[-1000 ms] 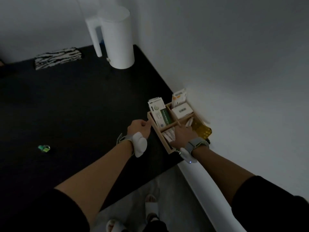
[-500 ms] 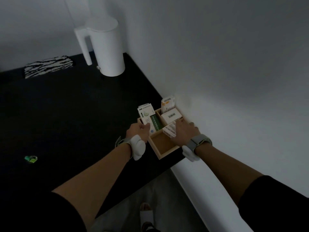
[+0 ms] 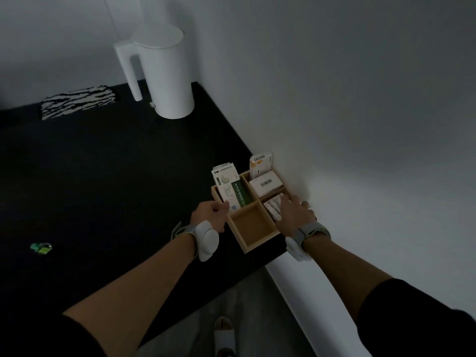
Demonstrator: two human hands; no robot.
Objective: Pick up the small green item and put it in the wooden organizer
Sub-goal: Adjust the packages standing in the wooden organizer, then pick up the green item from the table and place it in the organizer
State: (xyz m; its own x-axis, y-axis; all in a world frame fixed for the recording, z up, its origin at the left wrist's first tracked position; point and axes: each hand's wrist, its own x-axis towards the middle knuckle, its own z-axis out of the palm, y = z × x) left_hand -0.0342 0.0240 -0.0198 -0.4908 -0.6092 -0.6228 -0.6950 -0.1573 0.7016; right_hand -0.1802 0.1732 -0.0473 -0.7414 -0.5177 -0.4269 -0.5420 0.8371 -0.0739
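Note:
The small green item [image 3: 40, 248] lies alone on the black tabletop, far to the left of both hands. The wooden organizer [image 3: 260, 243] has four compartments and stands at the table's right corner against the wall. Its near left compartment is empty; the others hold medicine boxes and a packet. My left hand [image 3: 210, 215] is curled against the organizer's left wall. My right hand [image 3: 293, 210] grips the right wall, thumb over the packet in the near right compartment.
A tall white kettle [image 3: 164, 73] stands at the back by the wall. A zebra-patterned cloth [image 3: 77, 101] lies at the back left. The table's front edge [image 3: 180, 320] runs diagonally below my arms, with floor and a slippered foot beneath.
My right hand has moved from the near left compartment to the organizer's right side, taking the packets with it. My left hand stays at the left wall. The green item has not moved.

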